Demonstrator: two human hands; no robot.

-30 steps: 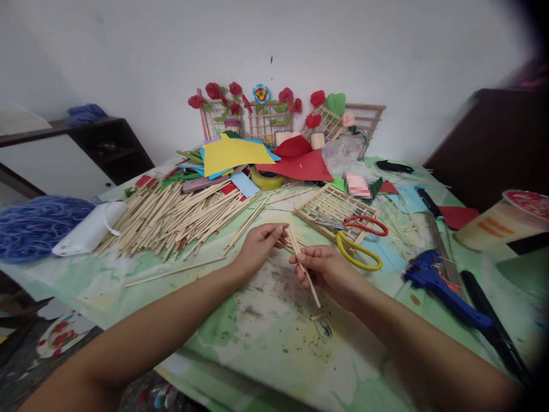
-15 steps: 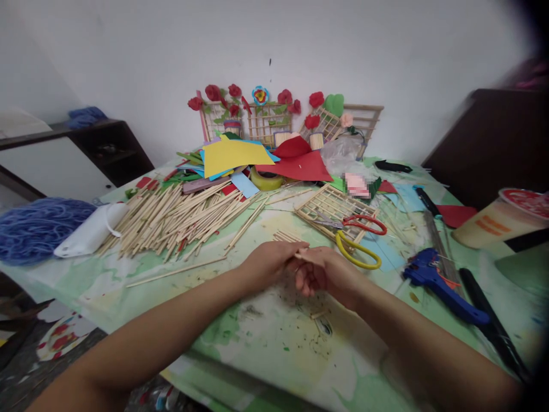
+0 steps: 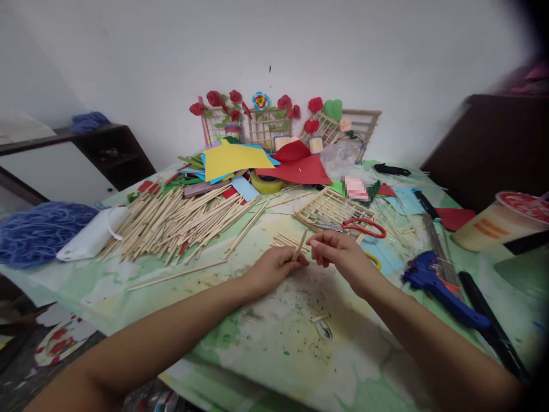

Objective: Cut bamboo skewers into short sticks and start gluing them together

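Note:
Near the middle of the table my left hand (image 3: pixel 274 269) pinches a short wooden stick (image 3: pixel 299 246) that points up. My right hand (image 3: pixel 332 250) is just to its right, apart from the stick, with thumb and fingertips drawn together; whether anything small is between them cannot be made out. Just behind my left hand lies a row of short sticks (image 3: pixel 283 240). Red-handled scissors (image 3: pixel 364 227) rest on a wooden lattice (image 3: pixel 323 206) beyond my right hand. A large pile of sticks (image 3: pixel 171 223) spreads out at the left.
A blue glue gun (image 3: pixel 441 289), a black-handled tool (image 3: pixel 493 320) and a drink cup (image 3: pixel 501 223) are at the right. Blue yarn (image 3: pixel 43 232) and a white object (image 3: pixel 90 237) lie at the left. Coloured paper (image 3: pixel 235 160) and tape (image 3: pixel 266 183) are behind, before flowered lattices (image 3: pixel 270 129).
My hands, together before, have moved apart. The stick now stands up in my left hand, and my right hand covers more of the yellow handle.

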